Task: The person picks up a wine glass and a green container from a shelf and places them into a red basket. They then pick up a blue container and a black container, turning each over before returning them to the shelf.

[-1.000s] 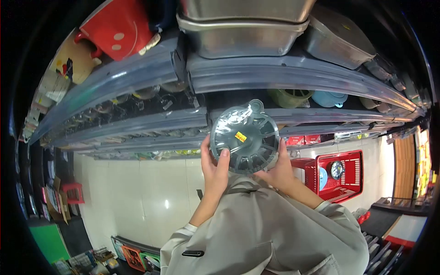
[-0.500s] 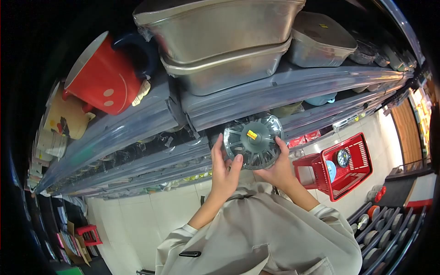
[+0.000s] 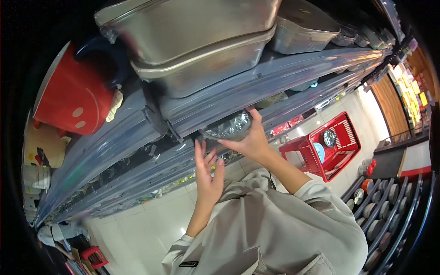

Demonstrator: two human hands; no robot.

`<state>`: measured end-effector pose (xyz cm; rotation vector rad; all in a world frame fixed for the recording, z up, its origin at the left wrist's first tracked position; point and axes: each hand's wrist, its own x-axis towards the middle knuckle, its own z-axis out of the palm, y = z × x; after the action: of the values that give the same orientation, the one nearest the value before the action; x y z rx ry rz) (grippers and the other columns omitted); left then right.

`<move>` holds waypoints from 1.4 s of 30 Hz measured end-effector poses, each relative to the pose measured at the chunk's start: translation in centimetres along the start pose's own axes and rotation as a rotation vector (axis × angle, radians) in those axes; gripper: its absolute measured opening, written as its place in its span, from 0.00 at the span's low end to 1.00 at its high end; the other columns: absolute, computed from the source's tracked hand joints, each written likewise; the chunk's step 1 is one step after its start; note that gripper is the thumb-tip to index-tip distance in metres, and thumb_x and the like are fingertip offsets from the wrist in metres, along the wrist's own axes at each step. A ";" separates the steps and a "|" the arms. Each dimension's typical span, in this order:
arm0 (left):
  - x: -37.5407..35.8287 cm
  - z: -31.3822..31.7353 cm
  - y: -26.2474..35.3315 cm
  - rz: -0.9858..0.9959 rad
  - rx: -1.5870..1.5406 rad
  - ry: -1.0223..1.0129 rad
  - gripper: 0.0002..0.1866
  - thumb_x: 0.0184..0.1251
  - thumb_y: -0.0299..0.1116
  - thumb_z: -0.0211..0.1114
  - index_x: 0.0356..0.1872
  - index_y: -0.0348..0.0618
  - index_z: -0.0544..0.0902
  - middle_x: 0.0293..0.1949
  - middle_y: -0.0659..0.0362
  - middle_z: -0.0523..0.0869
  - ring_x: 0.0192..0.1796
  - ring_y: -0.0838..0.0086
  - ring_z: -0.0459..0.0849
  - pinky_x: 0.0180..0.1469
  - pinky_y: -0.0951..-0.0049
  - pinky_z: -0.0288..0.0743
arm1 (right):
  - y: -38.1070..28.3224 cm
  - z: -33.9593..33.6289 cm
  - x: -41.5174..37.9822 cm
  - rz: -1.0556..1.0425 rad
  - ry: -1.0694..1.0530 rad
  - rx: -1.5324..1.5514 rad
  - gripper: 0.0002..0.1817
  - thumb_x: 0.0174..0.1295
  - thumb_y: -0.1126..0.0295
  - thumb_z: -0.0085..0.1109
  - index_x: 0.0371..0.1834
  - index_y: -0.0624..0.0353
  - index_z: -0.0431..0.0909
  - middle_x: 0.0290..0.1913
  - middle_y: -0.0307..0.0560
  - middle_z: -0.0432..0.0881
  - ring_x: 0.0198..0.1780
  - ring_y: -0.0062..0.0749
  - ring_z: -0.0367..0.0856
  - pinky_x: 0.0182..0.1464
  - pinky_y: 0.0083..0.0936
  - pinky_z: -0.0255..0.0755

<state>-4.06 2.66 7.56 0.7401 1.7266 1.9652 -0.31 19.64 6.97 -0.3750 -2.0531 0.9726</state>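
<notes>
A dark, plastic-wrapped round item [image 3: 230, 127] is partly under the edge of the upper shelf, at the opening of the shelf below. My right hand [image 3: 250, 140] grips its right side, thumb along the front and fingers at the back edge. Just left of and below the item, my left hand [image 3: 208, 174] has its fingers apart and holds nothing. The item's far side is hidden by the shelf edge.
Metal containers [image 3: 197, 55] and a red mug [image 3: 75, 98] stand on the upper shelf [image 3: 275, 73]. A red basket [image 3: 341, 153] with a blue item and a round item inside is on the floor at right. A rack [image 3: 389, 215] stands lower right.
The wrapped item has moved away from my body, to the lower shelf opening, and tilted. My left hand has let go of it. The view has shifted, so shelf and basket appear further left.
</notes>
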 end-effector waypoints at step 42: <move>-5.1 15.8 -13.3 -0.486 0.777 -0.610 0.14 0.69 0.32 0.55 0.49 0.32 0.75 0.44 0.50 0.81 0.43 0.69 0.82 0.46 0.71 0.76 | 19.8 -24.9 -20.6 0.581 -0.023 -0.112 0.20 0.56 0.70 0.57 0.53 0.59 0.71 0.47 0.55 0.75 0.50 0.51 0.74 0.54 0.37 0.70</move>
<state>9.45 13.47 -4.81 0.9150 1.9784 0.6193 30.47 33.84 -10.00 -1.0653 -2.0630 1.1975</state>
